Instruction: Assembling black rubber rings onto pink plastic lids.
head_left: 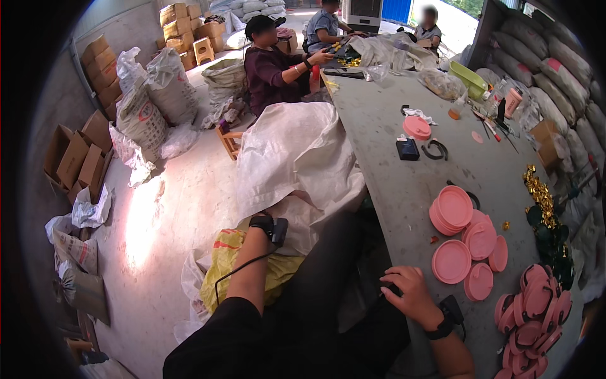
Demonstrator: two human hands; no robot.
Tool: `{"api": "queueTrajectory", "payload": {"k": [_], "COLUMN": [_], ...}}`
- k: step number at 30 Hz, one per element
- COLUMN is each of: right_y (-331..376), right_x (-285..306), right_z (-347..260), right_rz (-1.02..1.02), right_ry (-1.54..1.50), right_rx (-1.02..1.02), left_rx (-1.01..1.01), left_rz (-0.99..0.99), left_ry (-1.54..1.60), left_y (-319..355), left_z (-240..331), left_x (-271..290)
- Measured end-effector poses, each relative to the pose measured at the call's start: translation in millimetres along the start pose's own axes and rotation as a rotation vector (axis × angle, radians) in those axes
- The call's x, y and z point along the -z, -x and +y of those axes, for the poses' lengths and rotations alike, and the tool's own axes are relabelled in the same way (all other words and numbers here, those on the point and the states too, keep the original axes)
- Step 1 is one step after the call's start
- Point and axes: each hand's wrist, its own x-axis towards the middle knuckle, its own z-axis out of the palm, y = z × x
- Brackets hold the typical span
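My left hand (257, 219) reaches into a large white woven sack (297, 145) to the left of the table. The sack's edge covers its fingers, so their state is hidden. Over the table's near left edge, the fingers of my right hand (409, 294) are curled around a small black piece (392, 289). Just beyond that hand lie round pink lids (451, 261), some stacked (452, 208), others flat beside them. A bigger heap of pink lids with dark parts (533, 316) sits to the right. A yellow woven bag (227, 271) lies under my left forearm.
On the grey table (391, 170) are a black box (408, 149), a dark curved strip (435, 150), another pink lid (416, 127) and gold foil pieces (540, 196). Three people sit around the far end. Filled sacks (170, 85) and open cartons (79, 158) stand on the left.
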Motion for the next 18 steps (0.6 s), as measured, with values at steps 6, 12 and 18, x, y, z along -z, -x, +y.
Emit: {"api": "queueTrajectory", "payload": {"k": [6,12,18], "right_y": [-1.1,-1.8,-0.2], "right_x": [-1.8,-3.0,2.8], "right_z": [0.8,0.7,-1.9], "right_rz": [-0.008,-0.002,-0.006], "right_ry": [-0.005,0.002,0.019], "right_rx": [-0.001,0.018,-0.032], "left_rx": [-0.024,0.0,0.136], "left_rz": [-0.05,-0.065,0.106], "left_ry": [-0.234,-0.503,0.025], "left_y": [7.0,-8.8,24.0], "left_z": [-6.9,2.9,85.3], "left_x": [-13.1,-26.3,-11.3]}}
